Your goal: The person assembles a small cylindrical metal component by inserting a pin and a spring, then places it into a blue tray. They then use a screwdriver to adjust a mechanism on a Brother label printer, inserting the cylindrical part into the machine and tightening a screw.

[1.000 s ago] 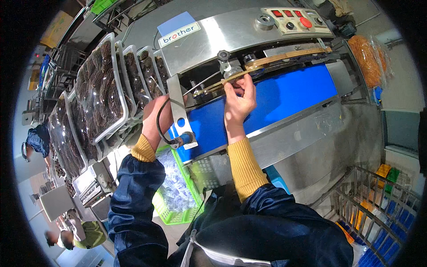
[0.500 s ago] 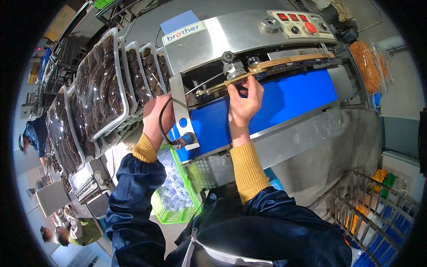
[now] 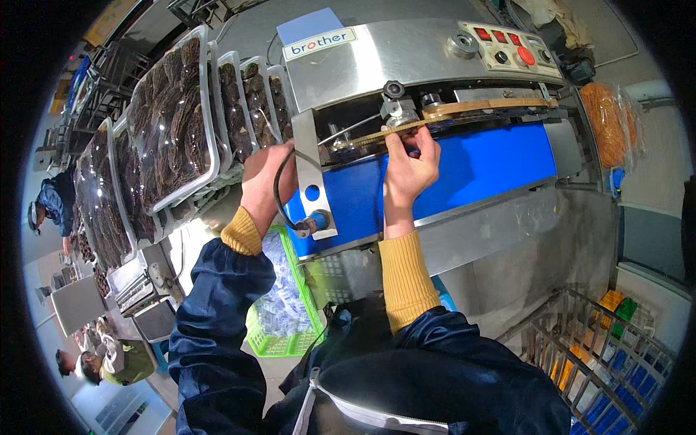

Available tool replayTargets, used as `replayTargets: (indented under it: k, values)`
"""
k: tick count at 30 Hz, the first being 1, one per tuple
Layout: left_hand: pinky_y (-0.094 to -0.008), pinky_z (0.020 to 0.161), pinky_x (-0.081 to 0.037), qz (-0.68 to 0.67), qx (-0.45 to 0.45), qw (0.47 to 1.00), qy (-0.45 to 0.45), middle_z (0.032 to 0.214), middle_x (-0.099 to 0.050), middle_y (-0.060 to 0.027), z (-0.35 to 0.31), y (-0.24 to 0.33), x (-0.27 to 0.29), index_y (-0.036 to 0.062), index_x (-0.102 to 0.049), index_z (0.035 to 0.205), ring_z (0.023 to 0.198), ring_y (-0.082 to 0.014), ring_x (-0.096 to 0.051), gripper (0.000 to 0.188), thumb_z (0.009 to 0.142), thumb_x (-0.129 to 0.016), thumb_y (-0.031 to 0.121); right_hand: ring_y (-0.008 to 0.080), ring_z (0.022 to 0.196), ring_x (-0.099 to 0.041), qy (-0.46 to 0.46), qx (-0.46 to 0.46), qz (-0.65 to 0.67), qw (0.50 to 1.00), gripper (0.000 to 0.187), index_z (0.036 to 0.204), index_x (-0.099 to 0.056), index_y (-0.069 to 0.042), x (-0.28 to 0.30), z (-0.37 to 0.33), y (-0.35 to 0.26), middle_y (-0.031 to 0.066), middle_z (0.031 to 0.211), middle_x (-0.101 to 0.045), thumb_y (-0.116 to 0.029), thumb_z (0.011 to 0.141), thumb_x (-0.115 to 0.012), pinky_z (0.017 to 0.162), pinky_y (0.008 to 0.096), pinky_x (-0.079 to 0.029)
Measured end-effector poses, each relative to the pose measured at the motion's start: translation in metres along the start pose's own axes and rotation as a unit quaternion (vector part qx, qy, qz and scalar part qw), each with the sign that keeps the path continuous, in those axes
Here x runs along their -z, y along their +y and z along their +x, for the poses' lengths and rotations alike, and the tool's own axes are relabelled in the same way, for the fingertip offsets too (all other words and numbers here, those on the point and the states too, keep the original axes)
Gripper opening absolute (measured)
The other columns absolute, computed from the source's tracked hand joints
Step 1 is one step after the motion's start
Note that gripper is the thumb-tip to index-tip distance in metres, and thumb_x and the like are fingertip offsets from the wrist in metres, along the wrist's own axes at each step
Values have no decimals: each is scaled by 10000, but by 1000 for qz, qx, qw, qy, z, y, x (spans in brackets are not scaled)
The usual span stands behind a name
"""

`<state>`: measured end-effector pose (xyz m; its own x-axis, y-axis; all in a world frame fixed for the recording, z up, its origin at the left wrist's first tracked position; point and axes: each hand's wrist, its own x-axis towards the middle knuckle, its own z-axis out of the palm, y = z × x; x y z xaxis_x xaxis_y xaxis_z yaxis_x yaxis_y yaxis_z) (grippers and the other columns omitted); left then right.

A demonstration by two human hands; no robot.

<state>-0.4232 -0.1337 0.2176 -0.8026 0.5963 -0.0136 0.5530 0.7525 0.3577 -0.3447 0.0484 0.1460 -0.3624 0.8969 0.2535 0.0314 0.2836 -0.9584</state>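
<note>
My right hand [image 3: 409, 167] reaches up over the blue conveyor belt [image 3: 486, 163] of a steel band sealer [image 3: 377, 61]. Its fingertips are curled against the brown sealing band [image 3: 464, 109], just below a black knob [image 3: 394, 89]. Whatever is between the fingers is hidden. My left hand [image 3: 264, 181] lies at the machine's left end, beside clear trays of dark brown food [image 3: 174, 123]. A black cable [image 3: 279, 196] loops in front of it and its fingers are hidden behind the steel end plate [image 3: 308, 174].
A control panel with red buttons [image 3: 507, 47] sits at the top right of the sealer. A bag of orange food [image 3: 609, 119] lies at the belt's right end. A green basket [image 3: 283, 319] stands below, a wire rack [image 3: 587, 348] at lower right. Other people [image 3: 101, 359] work at far left.
My right hand has slid a little to the right along the brown band. My left hand has stayed by the trays.
</note>
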Motion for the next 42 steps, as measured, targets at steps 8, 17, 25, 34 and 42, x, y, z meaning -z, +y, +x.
replayTargets:
  k: [8, 17, 25, 34, 42]
  values:
    - [-465, 588, -504, 25, 0, 1000, 1, 724, -650, -208, -1, -1, -2, 55, -698, 827, 698, -412, -645, 434, 935, -553, 450, 250, 877, -618, -71, 44, -48, 995, 487, 1161, -600, 49, 14, 7, -12, 159, 1044, -624, -35, 721, -791, 738, 347, -529]
    - [-472, 639, -529, 5, -16, 1000, 12, 738, -650, -194, -4, -2, -1, 48, -623, 919, 735, -382, -663, 135, 811, -604, 127, 151, 896, -632, -8, 24, 46, 999, 505, 1243, -525, 84, 0, -2, 1, 125, 1042, -674, 66, 785, -738, 811, 279, -522]
    - [-491, 612, -523, 7, -9, 1000, 10, 690, -642, -191, -4, 5, 6, 44, -613, 898, 696, -390, -661, 131, 883, -546, 156, 145, 761, -584, -4, 77, -24, 997, 420, 1110, -645, 31, -8, 3, 3, 81, 930, -606, -19, 730, -818, 671, 277, -514]
    - [-460, 679, -529, 8, -42, 995, 87, 780, -662, -154, -11, 6, 3, 83, -621, 1000, 774, -366, -659, 168, 852, -596, 158, 171, 912, -608, -92, 82, -14, 992, 466, 1240, -588, 38, 18, 2, -4, 127, 1107, -622, -60, 815, -754, 795, 298, -521]
    - [-460, 631, -510, 151, 100, 983, 30, 768, -655, -188, -56, 13, 23, 76, -630, 943, 717, -388, -650, 327, 884, -631, 398, 224, 800, -648, -129, 122, -34, 983, 256, 1102, -641, 19, 86, -10, 2, 133, 954, -679, 1, 848, -670, 722, 325, -533]
